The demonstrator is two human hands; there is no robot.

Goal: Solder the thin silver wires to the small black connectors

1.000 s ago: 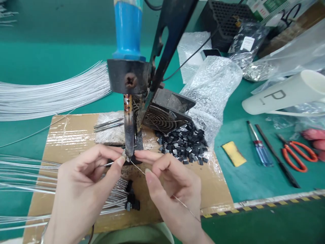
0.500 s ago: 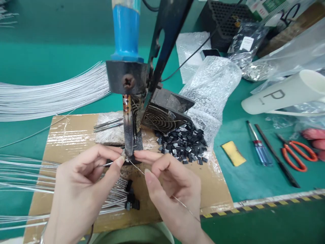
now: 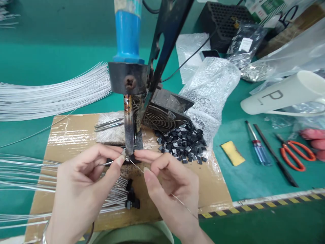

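While the left hand (image 3: 90,183) pinches a small piece (image 3: 126,156) between thumb and index finger, directly under the soldering iron's tip (image 3: 129,145), the right hand (image 3: 172,186) grips a thin wire (image 3: 137,166) whose end reaches that tip, left of the black connector pile (image 3: 184,144).

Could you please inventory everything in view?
Soldering iron: one, blue-handled, centre
Fine wire: one, silver, below iron
Small connectors: many, black, beside fan
Square fan: one, black, centre
Thin wires: many, white, left
Cardboard sheet: one, brown, underneath
Bubble wrap: two, clear, beside fan
Rectangular sponge: one, yellow, right
Screwdriver: one, blue-handled, right
Loop-handled cutters: one, orange, right
Tapered cup: one, white, right
Perforated box: one, black, top right
Left hand, right hand: one each, bare, foreground
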